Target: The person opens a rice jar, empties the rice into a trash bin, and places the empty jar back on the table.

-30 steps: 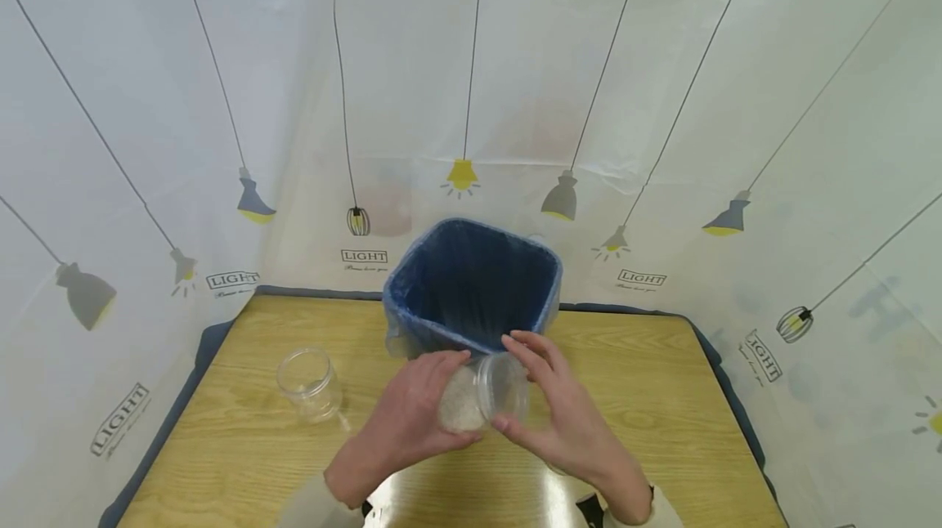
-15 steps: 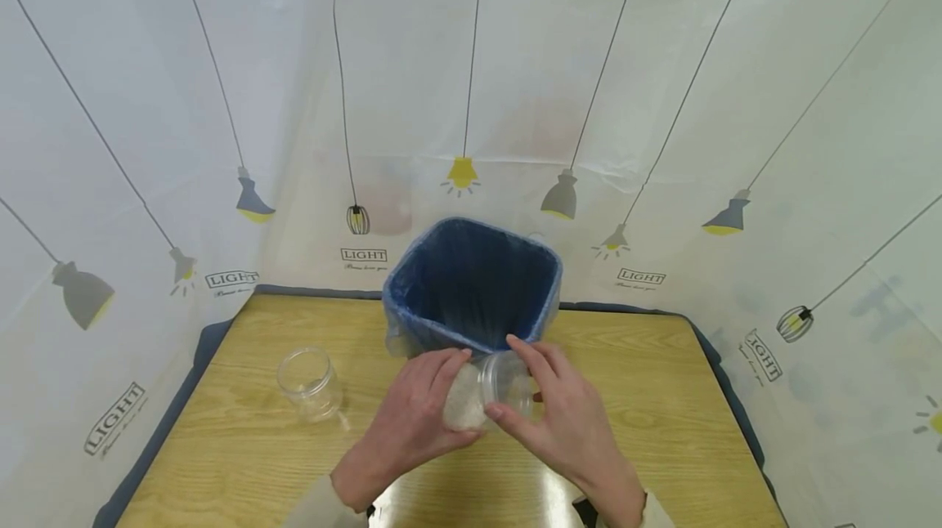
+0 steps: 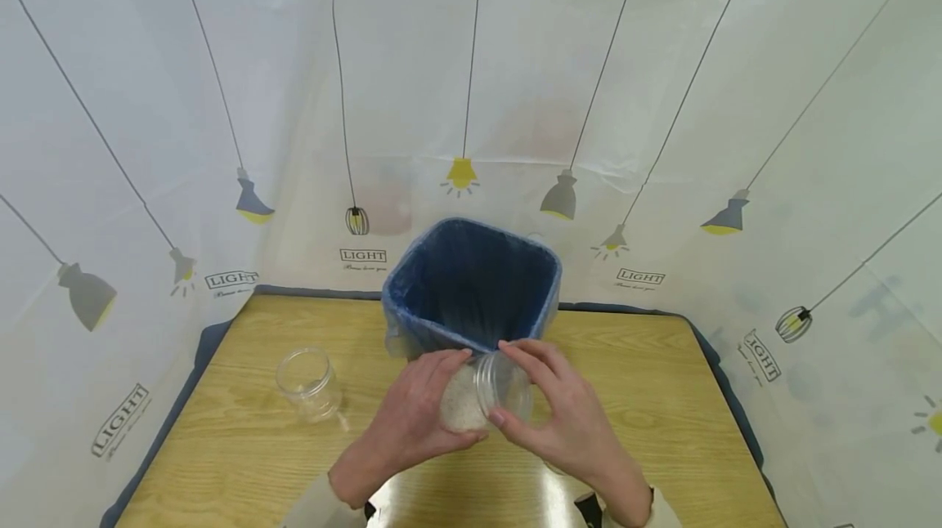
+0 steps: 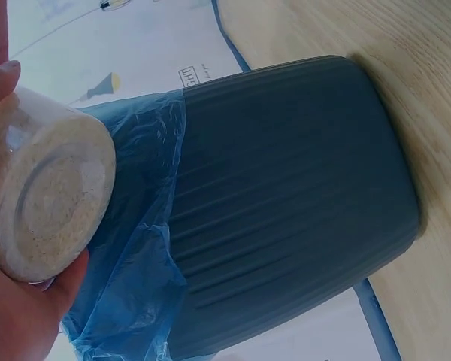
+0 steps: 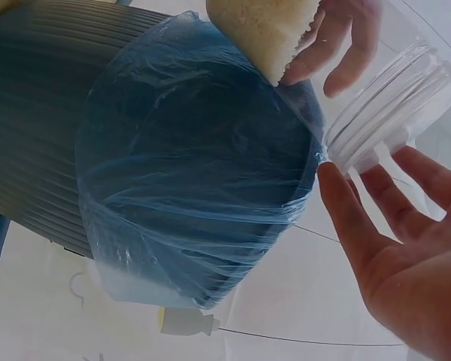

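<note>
Holding clear jar (image 3: 461,404), 2 hands (image 3: 408,405); backdrop (image 3: 530,70) reads "LIGHT".

The bin (image 4: 301,195) is dark blue-green with ribbed stripes, its liner (image 3: 474,275) translucent blue; in front of the bin, a clear container (image 3: 515,389) shows off-white grains (image 3: 462,404) and cream sleeves (image 3: 312,507) appear; left of the bin is a colourless cup (image 3: 309,385); under the bin, the table (image 3: 648,397) is yellow-brown wood grain; behind the bin, a whitish sheet (image 3: 412,38) bears grey, blue and yellow lamps (image 3: 462,174) and black lettering (image 3: 363,256).
</note>
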The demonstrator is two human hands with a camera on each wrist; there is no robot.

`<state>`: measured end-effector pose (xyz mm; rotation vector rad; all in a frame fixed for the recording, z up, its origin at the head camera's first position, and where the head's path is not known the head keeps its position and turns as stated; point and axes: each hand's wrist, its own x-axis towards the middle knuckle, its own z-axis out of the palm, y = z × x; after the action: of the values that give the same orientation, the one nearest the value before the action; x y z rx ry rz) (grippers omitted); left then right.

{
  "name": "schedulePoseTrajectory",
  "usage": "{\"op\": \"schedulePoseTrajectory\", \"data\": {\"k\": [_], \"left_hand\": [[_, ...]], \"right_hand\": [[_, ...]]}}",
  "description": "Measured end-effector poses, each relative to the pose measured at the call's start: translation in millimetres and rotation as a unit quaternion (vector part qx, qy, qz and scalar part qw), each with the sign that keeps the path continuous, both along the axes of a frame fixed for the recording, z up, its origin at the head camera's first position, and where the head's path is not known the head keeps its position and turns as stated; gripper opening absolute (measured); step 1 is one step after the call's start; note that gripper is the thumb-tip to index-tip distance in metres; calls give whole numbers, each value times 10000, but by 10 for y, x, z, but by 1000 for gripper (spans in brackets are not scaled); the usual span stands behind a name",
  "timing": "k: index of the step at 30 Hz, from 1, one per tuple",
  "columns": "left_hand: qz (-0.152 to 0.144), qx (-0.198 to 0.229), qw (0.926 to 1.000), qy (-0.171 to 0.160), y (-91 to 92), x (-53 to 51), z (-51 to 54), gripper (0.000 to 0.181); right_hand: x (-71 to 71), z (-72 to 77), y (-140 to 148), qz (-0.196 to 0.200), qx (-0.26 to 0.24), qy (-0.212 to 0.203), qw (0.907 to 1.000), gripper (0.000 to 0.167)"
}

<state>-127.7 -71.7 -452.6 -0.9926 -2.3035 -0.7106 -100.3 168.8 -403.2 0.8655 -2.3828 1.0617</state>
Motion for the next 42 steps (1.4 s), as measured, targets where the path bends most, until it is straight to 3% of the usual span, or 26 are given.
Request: {"op": "schedulePoseTrajectory", "data": {"k": [3, 13, 22, 32, 42], "left_hand": [[-17, -10, 9998, -177, -4, 3, 2, 103], [-87, 28, 9995, -302, -7, 3, -10, 105], [24, 244, 9989, -410, -37, 12, -67, 105], [224, 619, 9975, -252, -106, 33, -176, 106], [291, 735, 9960, -421, -165, 40, -204, 103]], "right_hand": [[-4, 2, 14, 110, -11, 1, 9999, 66], [-15, -18, 40, 402, -177, -100, 9990, 70], [-62, -93, 176, 526, -946, -277, 9937, 73], [-68, -309, 493, -248, -1391, -564, 9884, 72], [-33, -601, 839, -1406, -1035, -1371, 9750, 61]]}}
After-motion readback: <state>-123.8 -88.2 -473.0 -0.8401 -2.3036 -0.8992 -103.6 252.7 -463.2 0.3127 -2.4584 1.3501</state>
